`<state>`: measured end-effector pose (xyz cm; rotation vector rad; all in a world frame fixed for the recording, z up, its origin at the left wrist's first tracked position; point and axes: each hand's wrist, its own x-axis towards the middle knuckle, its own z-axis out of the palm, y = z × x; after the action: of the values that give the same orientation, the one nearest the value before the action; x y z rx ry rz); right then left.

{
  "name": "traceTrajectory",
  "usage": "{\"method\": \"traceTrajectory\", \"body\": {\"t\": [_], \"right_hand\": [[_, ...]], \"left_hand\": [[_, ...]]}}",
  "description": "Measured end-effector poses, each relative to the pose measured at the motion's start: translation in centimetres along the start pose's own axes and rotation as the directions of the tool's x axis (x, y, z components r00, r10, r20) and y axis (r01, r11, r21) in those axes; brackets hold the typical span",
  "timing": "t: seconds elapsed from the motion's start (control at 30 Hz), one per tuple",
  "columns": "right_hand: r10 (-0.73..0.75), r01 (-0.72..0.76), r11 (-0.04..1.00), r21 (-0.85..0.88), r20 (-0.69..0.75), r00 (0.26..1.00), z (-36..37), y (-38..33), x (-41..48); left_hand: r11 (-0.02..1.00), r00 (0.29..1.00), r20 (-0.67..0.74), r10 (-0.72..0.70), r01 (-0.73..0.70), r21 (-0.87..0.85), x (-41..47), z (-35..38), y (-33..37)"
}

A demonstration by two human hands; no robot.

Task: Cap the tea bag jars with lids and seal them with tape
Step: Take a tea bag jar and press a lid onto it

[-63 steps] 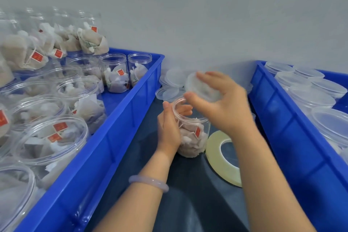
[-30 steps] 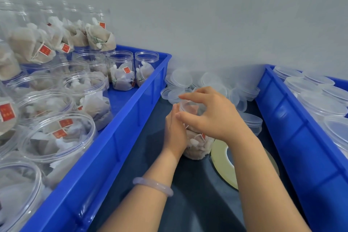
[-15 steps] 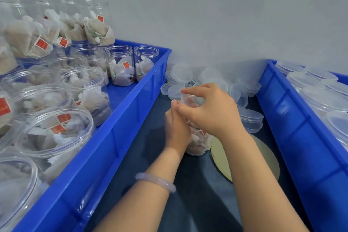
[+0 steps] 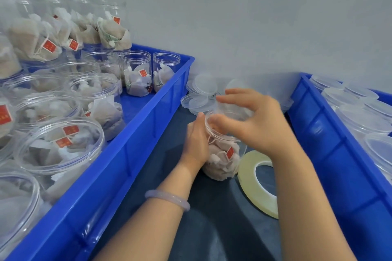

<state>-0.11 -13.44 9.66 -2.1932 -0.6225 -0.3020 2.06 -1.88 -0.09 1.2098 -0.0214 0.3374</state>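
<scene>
Lighting: even, soft and bright; your view shows no hard shadows, only a faint one under the lids (image 4: 200, 95) at 12 o'clock. Glare: mild sheen on the jar (image 4: 61, 144) rims at 9 o'clock. Blur: your right hand (image 4: 254, 120) is smeared at the fingertips. Distortion: bin (image 4: 135, 144) edges bow toward the frame's borders; the corners look soft.

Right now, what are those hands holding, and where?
The left hand grips the jar by its side; the right hand holds the lid on top.
</scene>
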Motion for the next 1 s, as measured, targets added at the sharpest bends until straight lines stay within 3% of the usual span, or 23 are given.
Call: {"method": "traceTrajectory", "body": {"t": [0.13,0.3,0.53,0.7,0.83,0.93,1.0], "right_hand": [[0.044,-0.037,0.996,-0.086,0.083,0.996,1.5,-0.1,0.1],[0.044,-0.034,0.993,-0.113,0.081,0.996,1.6,0.0,0.1],[0.07,-0.059,0.975,-0.216,0.043,0.997,2.0,-0.2,0.1],[0.123,-0.039,0.955,-0.295,0.271,0.955,0.7,-0.2,-0.2],[0.11,-0.049,0.968,-0.248,0.239,0.965,0.5,-0.5,-0.1],[0.143,-0.094,0.96,-0.265,0.173,0.974,1.0,-0.8,-0.1],[0.153,-0.107,0.957,-0.27,0.156,0.976,1.3,-0.8,-0.2]], "left_hand": [[0.999,0.999,-0.035,0.031,-0.03,0.037,-0.3,0.0,0.1],[1.0,0.999,-0.021,0.027,-0.027,-0.002,-0.5,0.0,0.6],[0.989,0.992,-0.059,0.112,-0.106,0.107,-0.9,0.4,0.9],[0.979,0.984,-0.083,0.159,-0.146,0.145,-1.2,0.6,0.9],[0.974,0.982,-0.083,0.167,-0.152,0.169,-1.4,0.7,1.3],[0.94,0.982,-0.049,0.18,-0.158,0.302,-1.3,0.5,1.3],[0.856,0.993,-0.009,0.122,-0.1,0.506,-1.3,0.1,0.7]]}}
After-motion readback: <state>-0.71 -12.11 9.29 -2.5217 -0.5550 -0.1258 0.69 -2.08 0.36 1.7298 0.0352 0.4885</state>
